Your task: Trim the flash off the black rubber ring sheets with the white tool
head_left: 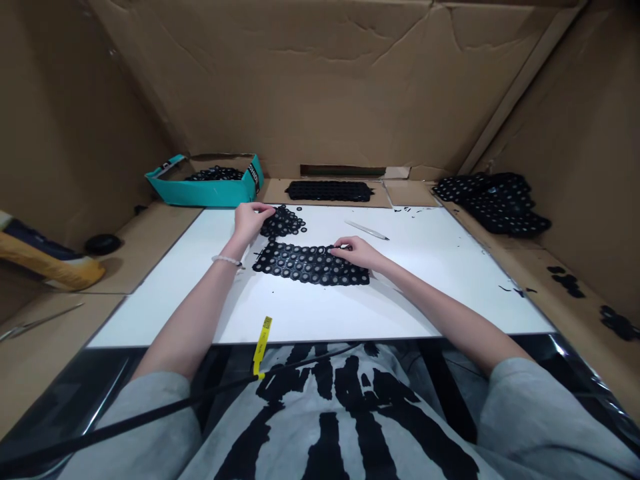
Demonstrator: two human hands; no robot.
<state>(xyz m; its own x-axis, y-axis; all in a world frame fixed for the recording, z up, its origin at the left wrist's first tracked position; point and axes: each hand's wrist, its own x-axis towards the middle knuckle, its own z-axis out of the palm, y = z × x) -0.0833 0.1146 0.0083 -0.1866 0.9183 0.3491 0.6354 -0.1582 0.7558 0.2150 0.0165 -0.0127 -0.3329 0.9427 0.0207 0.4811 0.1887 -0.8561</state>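
Note:
A black sheet with rows of round ring shapes and pale centres (295, 263) lies flat on the white board. My right hand (356, 252) is at its upper right part, thumb and fingers pinched on the sheet; the fingertips are partly hidden. Just beyond the sheet's left end sits a pile of small loose black rings (284, 221). My left hand (249, 221) is at the left side of this pile, thumb and fingertips pinched together. Whatever is between them is too small to make out.
A teal box (205, 192) of black pieces stands back left. At the back lies a stack of black sheets (329, 191); white tweezers (367, 230) lie in front. Crumpled perforated black sheet (493, 203) sits right, scissors (40, 321) and a yellow bottle (50, 257) left. Cardboard walls (280, 80) surround the board.

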